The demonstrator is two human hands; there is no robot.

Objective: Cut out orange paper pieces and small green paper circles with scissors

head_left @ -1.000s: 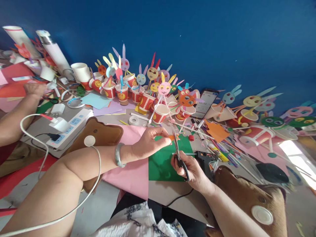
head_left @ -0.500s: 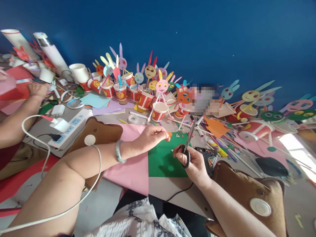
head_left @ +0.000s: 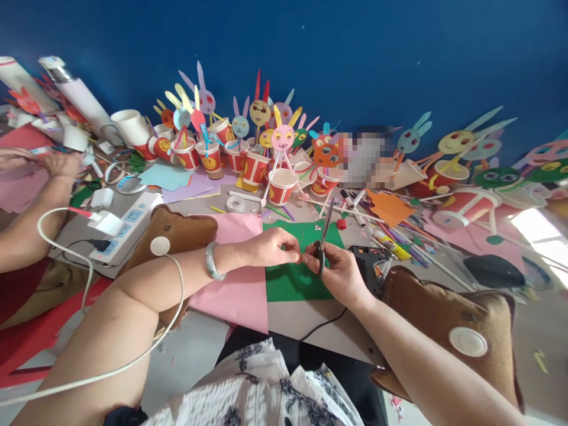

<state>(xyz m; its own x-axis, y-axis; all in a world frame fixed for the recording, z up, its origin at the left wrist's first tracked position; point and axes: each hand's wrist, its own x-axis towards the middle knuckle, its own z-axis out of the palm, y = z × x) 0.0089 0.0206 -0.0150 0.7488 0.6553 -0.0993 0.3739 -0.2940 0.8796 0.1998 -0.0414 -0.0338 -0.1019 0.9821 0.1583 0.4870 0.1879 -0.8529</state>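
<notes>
My left hand (head_left: 276, 247), with a bracelet at its wrist, pinches a small orange piece of paper (head_left: 302, 258), mostly hidden by the fingertips. Black-handled scissors (head_left: 327, 228) sit in my right hand (head_left: 346, 275), blades pointing up and away from me. My right thumb and fingertip reach the edge of the orange piece, close to my left fingertips. Below both hands lies a green sheet of paper (head_left: 284, 287), beside a larger pink sheet (head_left: 235, 290). A paper cup (head_left: 282, 190) carrying a pink rabbit face (head_left: 283, 138) stands just beyond.
Several more cup figures line the blue wall. Left are a brown cushion (head_left: 181, 232), a power strip (head_left: 133, 222) with a white cable across my left arm, and another person's hand (head_left: 62, 164). Right are orange paper (head_left: 390, 207), a glue stick (head_left: 393, 245) and another cushion (head_left: 444, 307).
My right hand has moved left and my left hand slightly down, bringing their fingertips together at the orange piece. The scissors came along, still in my right hand. The view has shifted slightly.
</notes>
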